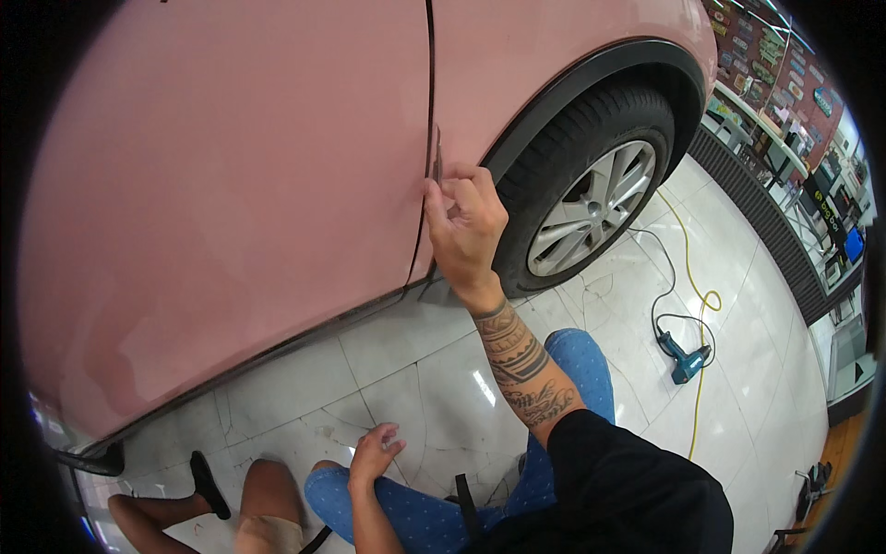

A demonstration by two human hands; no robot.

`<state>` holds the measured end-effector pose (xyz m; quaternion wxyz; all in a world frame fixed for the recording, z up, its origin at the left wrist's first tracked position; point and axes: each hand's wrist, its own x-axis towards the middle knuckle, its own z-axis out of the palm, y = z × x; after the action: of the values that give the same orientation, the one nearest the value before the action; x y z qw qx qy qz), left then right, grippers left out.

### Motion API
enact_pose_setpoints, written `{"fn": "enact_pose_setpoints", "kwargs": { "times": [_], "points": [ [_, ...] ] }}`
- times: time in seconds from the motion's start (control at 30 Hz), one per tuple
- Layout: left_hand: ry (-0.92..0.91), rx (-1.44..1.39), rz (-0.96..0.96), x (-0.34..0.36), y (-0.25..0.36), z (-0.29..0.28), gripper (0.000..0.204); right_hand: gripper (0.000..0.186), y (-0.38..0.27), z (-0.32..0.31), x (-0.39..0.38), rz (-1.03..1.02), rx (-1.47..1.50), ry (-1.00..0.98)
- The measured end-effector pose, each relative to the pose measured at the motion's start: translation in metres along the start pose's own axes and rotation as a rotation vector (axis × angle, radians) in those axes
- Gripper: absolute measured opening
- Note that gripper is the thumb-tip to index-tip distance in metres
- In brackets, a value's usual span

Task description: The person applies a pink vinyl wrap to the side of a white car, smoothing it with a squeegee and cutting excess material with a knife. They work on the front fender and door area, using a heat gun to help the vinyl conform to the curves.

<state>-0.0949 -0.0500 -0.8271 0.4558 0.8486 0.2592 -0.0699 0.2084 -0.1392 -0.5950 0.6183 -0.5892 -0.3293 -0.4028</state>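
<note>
The right hand's (469,222) fingers covered the lower part of a slim tool (438,162), its exact kind too small to tell. The pink car (231,185) ran past the top edge. Of a second person, the lower edge left only legs (272,489). The yellow cord (698,406) disappeared behind a black sleeve (637,480). Items on the far bench (762,125) were indistinct.

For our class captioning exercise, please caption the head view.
Right fingers pinch a slim dark tool beside the door gap of a pink car, near a silver-spoked wheel.
</note>
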Motion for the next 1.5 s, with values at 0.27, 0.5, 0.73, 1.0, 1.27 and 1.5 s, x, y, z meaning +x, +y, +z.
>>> {"fn": "enact_pose_setpoints", "kwargs": {
  "times": [0.27,0.5,0.73,1.0,1.27,1.5],
  "points": [
    [0.022,-0.033,0.021,-0.001,0.012,0.004,0.043,0.017,0.019,0.004,-0.035,0.097,0.013,0.000],
    [0.003,-0.020,-0.007,-0.005,0.022,0.007,0.043,0.016,0.028,0.008,-0.066,0.155,0.040,0.002],
    [0.008,0.005,0.012,-0.014,0.035,0.009,0.043,0.015,0.043,0.011,-0.102,0.238,0.097,-0.008],
    [0.012,0.001,0.032,-0.021,0.046,0.013,0.041,0.015,0.058,0.012,-0.134,0.267,0.088,-0.046],
    [-0.001,0.007,0.026,-0.021,0.048,0.014,0.041,0.014,0.065,0.013,-0.149,0.241,0.052,-0.054],
    [-0.012,0.004,0.027,-0.021,0.052,0.014,0.041,0.014,0.075,0.016,-0.176,0.291,0.061,-0.084]
  ]
}}
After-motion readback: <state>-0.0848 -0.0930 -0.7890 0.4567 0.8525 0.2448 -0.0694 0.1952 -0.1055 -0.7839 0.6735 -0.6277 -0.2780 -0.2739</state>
